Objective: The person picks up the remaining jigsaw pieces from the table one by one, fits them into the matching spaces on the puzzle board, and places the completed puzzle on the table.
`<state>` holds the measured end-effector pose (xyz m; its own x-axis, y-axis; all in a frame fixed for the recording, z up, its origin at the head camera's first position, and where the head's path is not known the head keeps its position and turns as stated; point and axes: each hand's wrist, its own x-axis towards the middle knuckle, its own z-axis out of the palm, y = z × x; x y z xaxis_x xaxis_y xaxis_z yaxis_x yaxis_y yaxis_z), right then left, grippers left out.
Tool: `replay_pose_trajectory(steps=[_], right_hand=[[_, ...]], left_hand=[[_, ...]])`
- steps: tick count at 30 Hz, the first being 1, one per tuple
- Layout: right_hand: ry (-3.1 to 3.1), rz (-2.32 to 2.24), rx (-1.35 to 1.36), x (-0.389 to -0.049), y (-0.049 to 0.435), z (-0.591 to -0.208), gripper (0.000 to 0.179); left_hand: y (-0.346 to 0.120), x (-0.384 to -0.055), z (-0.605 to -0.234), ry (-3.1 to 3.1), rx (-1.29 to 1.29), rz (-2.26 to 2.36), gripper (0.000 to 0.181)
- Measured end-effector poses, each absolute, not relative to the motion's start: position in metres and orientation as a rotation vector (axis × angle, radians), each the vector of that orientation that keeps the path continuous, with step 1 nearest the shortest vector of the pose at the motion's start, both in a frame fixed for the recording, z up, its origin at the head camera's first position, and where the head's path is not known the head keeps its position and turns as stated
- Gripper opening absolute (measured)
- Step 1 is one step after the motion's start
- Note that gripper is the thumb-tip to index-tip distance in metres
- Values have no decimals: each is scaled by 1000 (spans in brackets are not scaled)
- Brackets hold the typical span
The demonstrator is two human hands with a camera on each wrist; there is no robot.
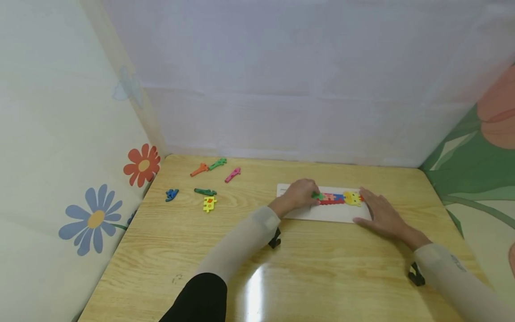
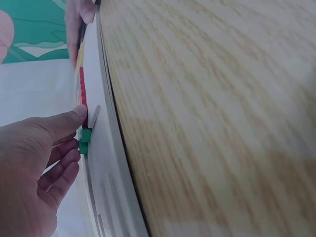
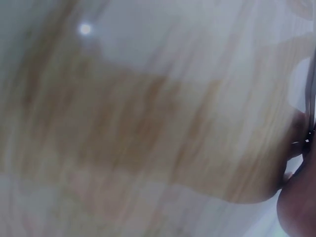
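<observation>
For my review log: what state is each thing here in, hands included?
White rectangular board: flat, partly filled
Multicoloured puzzle row: on board
Left hand: apparently pinching green notched piece
Right hand: open, at board's right end
Orange slim piece: loose
Light green slim piece: loose
Pink slim piece: loose
Dark green slim piece: loose
Blue angular piece: loose
Yellow blocky piece: loose

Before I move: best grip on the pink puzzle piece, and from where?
Probably pinch the pink puzzle piece midway along its long edges, from above on the white puzzle board side: it's slim, with nothing between it and the board.
</observation>
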<state>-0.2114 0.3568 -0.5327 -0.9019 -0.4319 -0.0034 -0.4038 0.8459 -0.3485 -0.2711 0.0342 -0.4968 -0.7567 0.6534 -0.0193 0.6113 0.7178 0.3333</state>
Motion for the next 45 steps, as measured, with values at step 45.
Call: replay_pose_trajectory(steps=[45], right_hand=[[2954, -564, -665, -211, 357, -535, 105]], left_hand=[[-75, -267, -456, 2946, 1037, 512, 47]])
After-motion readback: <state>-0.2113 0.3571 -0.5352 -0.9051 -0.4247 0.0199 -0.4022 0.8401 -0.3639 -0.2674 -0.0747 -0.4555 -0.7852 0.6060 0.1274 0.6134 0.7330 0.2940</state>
